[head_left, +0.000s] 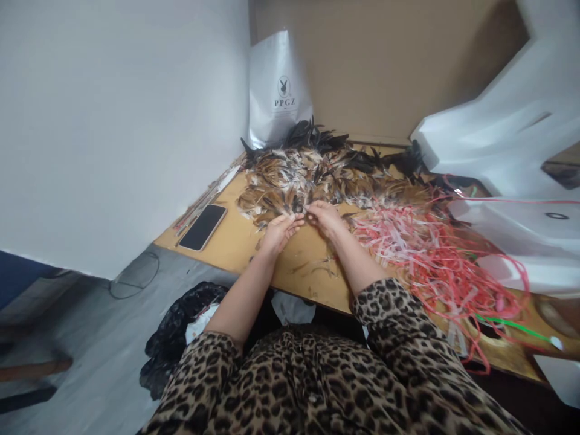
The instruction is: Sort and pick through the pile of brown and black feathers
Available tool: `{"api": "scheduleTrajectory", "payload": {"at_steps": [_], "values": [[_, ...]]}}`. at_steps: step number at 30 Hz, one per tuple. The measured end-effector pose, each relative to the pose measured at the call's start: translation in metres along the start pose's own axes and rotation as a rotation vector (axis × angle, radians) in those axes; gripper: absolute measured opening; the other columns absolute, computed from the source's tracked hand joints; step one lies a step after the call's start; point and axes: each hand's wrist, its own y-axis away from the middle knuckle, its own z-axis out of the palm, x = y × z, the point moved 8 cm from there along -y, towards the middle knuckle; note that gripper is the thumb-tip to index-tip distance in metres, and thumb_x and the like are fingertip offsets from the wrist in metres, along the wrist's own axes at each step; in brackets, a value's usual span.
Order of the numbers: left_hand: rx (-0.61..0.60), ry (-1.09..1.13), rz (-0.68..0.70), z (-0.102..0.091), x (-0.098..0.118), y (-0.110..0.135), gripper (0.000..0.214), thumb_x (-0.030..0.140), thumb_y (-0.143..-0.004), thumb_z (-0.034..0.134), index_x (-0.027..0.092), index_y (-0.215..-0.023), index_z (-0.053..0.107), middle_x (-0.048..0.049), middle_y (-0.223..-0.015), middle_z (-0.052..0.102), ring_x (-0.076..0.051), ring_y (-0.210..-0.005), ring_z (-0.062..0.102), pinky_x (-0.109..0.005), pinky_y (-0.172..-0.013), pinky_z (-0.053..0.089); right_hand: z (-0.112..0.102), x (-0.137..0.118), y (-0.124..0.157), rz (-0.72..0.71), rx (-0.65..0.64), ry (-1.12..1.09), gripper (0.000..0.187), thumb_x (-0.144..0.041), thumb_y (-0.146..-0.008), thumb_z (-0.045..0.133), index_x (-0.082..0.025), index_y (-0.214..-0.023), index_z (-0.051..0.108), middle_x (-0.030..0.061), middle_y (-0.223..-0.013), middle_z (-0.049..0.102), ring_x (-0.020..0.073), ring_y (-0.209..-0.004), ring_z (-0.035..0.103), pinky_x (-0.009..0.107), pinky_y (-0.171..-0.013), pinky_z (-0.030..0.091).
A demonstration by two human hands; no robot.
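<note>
Both of my hands meet at the front edge of a wide heap of feathers (267, 169), brown, pale and black, on a yellowish tabletop. Thumb and fingers of my left hand (281, 232) are pinched together, palm turned partly up. Close beside it, my right hand (323, 217) is also closed in a pinch. A small dark feather (299, 204) shows between the fingertips; its lower end is hidden by them. Loose feather scraps (317, 266) lie on the table between my forearms.
A phone (203, 227) lies at the left table edge, near thin sticks (199, 208). Tangled red and white ribbons (435, 260) spread to the right, beside white plastic-like pieces (498, 133). A white printed bag (281, 90) stands behind. A black plastic bag (181, 326) sits below, left.
</note>
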Motion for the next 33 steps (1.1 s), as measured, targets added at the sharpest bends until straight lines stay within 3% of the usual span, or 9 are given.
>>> {"api": "scheduleTrajectory", "payload": {"at_steps": [8, 14, 16, 20, 23, 26, 33], "values": [[0.012, 0.02, -0.036, -0.001, -0.004, -0.002, 0.01, 0.016, -0.074, 0.062, 0.009, -0.08, 0.065, -0.0078, -0.078, 0.069, -0.009, -0.07, 0.064, -0.017, -0.064, 0.046, 0.011, -0.001, 0.006, -0.036, -0.046, 0.122, 0.031, -0.041, -0.054, 0.072, -0.016, -0.059, 0.054, -0.0036, -0.047, 0.052, 0.0063, -0.043, 0.042, 0.019, -0.043, 0.029], [0.039, 0.159, -0.086, -0.005, -0.003, -0.001, 0.006, 0.011, -0.076, 0.058, 0.012, -0.079, 0.064, -0.0051, -0.082, 0.066, -0.005, -0.066, 0.06, -0.015, -0.063, 0.047, -0.014, -0.017, 0.003, -0.215, 0.238, 0.135, 0.033, -0.037, -0.053, 0.07, -0.017, -0.077, 0.06, -0.0033, -0.062, 0.057, 0.0077, -0.056, 0.047, 0.021, -0.055, 0.039], [0.029, 0.19, -0.102, -0.003, -0.001, 0.001, 0.007, 0.011, -0.078, 0.056, 0.012, -0.078, 0.063, -0.0042, -0.081, 0.066, -0.004, -0.065, 0.059, -0.013, -0.062, 0.047, -0.011, -0.013, 0.002, -0.162, 0.166, 0.108, 0.032, -0.038, -0.054, 0.07, -0.016, -0.076, 0.061, -0.0026, -0.064, 0.058, 0.0069, -0.054, 0.046, 0.02, -0.052, 0.037], [-0.032, 0.237, -0.139, 0.003, -0.001, 0.004, 0.013, 0.01, -0.08, 0.051, 0.013, -0.078, 0.063, -0.003, -0.078, 0.064, -0.003, -0.063, 0.057, -0.011, -0.057, 0.045, 0.015, -0.003, 0.01, 0.025, -0.173, -0.078, 0.032, -0.037, -0.056, 0.072, -0.016, -0.078, 0.061, -0.0007, -0.07, 0.061, 0.0049, -0.049, 0.043, 0.019, -0.044, 0.03], [-0.061, 0.223, -0.167, 0.006, -0.003, 0.006, 0.013, 0.009, -0.081, 0.05, 0.013, -0.079, 0.063, -0.0027, -0.076, 0.064, -0.002, -0.061, 0.057, -0.01, -0.056, 0.045, 0.03, -0.003, 0.02, 0.093, -0.344, -0.175, 0.031, -0.032, -0.057, 0.074, -0.017, -0.079, 0.06, -0.0011, -0.068, 0.061, 0.0051, -0.05, 0.045, 0.018, -0.046, 0.031], [-0.079, 0.181, -0.173, 0.006, -0.005, 0.006, 0.009, 0.01, -0.079, 0.054, 0.012, -0.08, 0.063, -0.003, -0.077, 0.064, -0.003, -0.061, 0.057, -0.012, -0.058, 0.045, 0.033, -0.002, 0.022, 0.099, -0.382, -0.189, 0.027, -0.031, -0.057, 0.075, -0.016, -0.068, 0.055, -0.0026, -0.06, 0.057, 0.0047, -0.049, 0.043, 0.018, -0.046, 0.03], [-0.007, 0.049, -0.074, 0.0, -0.002, 0.001, 0.01, 0.017, -0.076, 0.06, 0.011, -0.083, 0.065, -0.0063, -0.082, 0.069, -0.007, -0.068, 0.062, -0.016, -0.061, 0.045, 0.021, -0.003, 0.014, 0.066, -0.262, -0.16, 0.033, -0.034, -0.053, 0.077, -0.016, -0.061, 0.051, -0.0057, -0.05, 0.049, 0.0047, -0.047, 0.041, 0.017, -0.043, 0.027]]}}
